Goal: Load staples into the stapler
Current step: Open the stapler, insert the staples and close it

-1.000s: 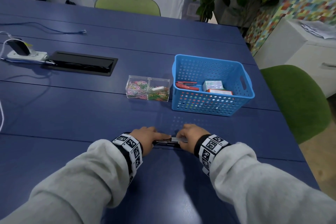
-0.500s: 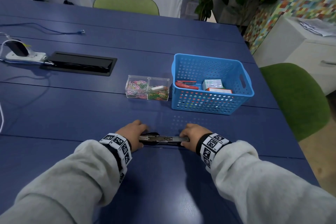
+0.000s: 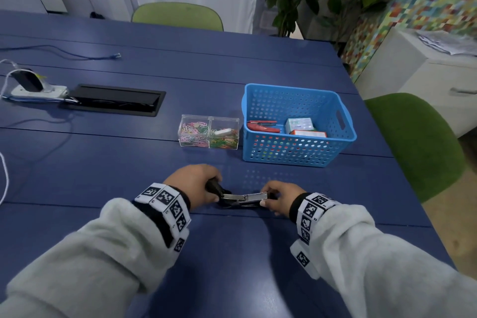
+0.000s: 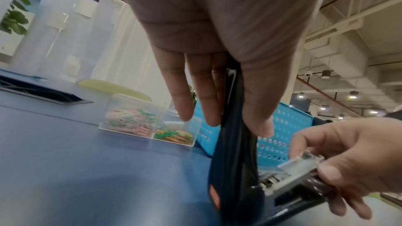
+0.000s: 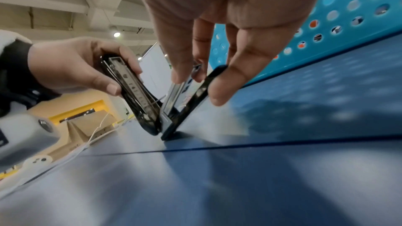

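Low in the centre of the head view, the black stapler (image 3: 238, 199) lies hinged open on the blue desk (image 3: 129, 162). The left hand (image 3: 192, 186) grips its raised black top cover, fingers and thumb curled round it. The right hand (image 3: 280, 199) pinches the front end of the metal staple channel and base. Above them, right of centre, stands a blue basket (image 3: 294, 155), with a clear box of coloured paper clips (image 3: 208, 131) just to its left.
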Demonstrator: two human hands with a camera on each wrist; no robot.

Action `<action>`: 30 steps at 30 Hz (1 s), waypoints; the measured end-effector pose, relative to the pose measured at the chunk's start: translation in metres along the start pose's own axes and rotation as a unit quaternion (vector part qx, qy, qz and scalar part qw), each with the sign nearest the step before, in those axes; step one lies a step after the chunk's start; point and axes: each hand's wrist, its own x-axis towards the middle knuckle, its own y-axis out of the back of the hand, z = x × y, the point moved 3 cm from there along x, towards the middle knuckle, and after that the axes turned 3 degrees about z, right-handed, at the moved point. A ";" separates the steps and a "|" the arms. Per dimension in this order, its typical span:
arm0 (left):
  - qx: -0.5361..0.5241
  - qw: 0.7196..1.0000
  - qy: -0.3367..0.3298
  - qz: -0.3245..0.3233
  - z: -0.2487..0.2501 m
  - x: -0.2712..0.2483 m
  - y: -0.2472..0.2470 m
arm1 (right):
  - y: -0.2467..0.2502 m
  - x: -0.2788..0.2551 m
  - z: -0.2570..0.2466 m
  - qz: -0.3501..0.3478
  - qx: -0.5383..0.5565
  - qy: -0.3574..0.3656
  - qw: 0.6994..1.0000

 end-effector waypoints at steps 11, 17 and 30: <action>-0.008 0.997 -0.079 -0.014 0.052 0.020 -0.027 | 0.011 -0.003 -0.011 0.008 0.018 0.048 0.999; 0.012 0.994 -0.104 -0.011 0.059 0.025 -0.038 | 0.005 -0.003 -0.014 0.025 0.105 0.020 0.994; -0.205 0.976 0.046 -0.051 0.022 0.028 -0.064 | 0.005 0.004 0.010 0.023 0.284 0.001 0.959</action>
